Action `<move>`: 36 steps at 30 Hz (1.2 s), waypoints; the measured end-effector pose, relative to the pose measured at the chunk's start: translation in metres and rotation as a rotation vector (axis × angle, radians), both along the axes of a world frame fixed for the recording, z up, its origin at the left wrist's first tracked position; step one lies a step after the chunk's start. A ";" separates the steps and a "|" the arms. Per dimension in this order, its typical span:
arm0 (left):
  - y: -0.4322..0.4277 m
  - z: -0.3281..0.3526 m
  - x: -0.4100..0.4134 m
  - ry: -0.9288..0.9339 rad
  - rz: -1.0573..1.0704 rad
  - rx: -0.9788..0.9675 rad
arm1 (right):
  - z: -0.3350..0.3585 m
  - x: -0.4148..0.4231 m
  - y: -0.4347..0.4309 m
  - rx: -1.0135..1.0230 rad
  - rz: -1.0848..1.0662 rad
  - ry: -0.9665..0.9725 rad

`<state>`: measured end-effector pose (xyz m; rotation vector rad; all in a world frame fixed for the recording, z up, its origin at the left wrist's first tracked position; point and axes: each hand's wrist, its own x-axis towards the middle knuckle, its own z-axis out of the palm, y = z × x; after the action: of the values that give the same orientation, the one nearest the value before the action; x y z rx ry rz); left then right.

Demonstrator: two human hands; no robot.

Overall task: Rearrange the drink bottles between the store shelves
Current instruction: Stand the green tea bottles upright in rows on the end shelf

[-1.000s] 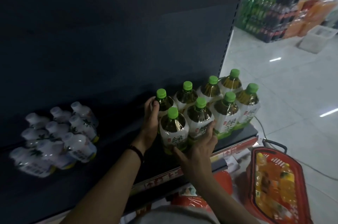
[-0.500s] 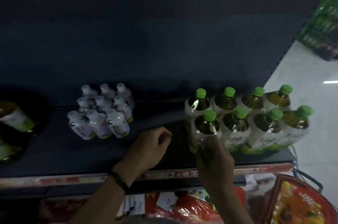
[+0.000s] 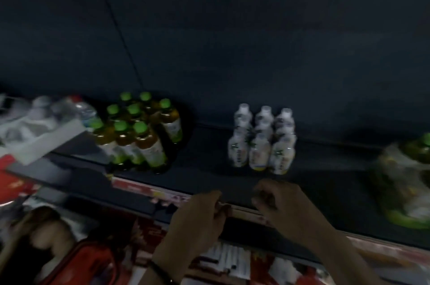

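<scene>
- Facing the camera is a dark store shelf (image 3: 209, 166) with a dark back panel; the whole view is motion-blurred.
- Left hand (image 3: 197, 222): located at 6 o'clock in the view, at the front edge of the shelf. The grip is clenched, fingers curled inward, with no bottle in it. Contact with the edge cannot be confirmed.
- Right hand (image 3: 286, 208): located just beside the left hand, at its 3 o'clock, over the front of the shelf. The grip is clenched, fingers curled under, with nothing in it.
- White bottles (image 3: 261, 142): an upright, tightly packed block, three across, standing on the shelf at 12 o'clock from the right hand, near it but apart.
- Green-capped bottles (image 3: 137, 138): an upright cluster with amber contents, at 9 o'clock from the white bottles and well apart from them.
- Wrapped pack (image 3: 404, 182): green-capped bottles in clear film, at the 3 o'clock edge of the view, partly cut off.
- Clear bottles (image 3: 69, 108): at 10 o'clock, just beside the green-capped bottles; too blurred for detail.
- Price strip (image 3: 139, 188): red and white, runs along the front edge of the shelf.
- Red basket (image 3: 93, 259): at 7 o'clock, below the shelf.
- Wristband (image 3: 162, 273): dark, on the left wrist.
</scene>
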<state>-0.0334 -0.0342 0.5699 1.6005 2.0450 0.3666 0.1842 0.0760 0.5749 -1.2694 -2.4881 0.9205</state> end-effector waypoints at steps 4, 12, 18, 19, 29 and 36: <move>-0.037 0.004 -0.074 0.034 0.094 0.092 | 0.008 -0.093 -0.019 -0.030 0.056 0.050; -0.061 0.028 -0.178 0.054 0.220 0.261 | 0.049 -0.220 -0.024 0.002 0.099 0.157; -0.032 0.078 -0.225 0.133 0.250 0.416 | 0.090 -0.283 0.023 0.119 0.156 0.281; -0.025 0.087 -0.232 0.151 0.255 0.430 | 0.096 -0.290 0.033 0.139 0.151 0.293; 0.061 0.117 -0.310 0.313 0.099 0.387 | 0.104 -0.345 0.127 0.236 0.154 -0.159; 0.098 0.102 -0.339 0.304 -0.081 0.307 | 0.096 -0.357 0.137 0.277 0.218 -0.377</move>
<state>-0.3728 0.0639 0.6718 2.0232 2.2203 0.4479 -0.1731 0.2126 0.6707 -1.1852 -2.9607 0.3747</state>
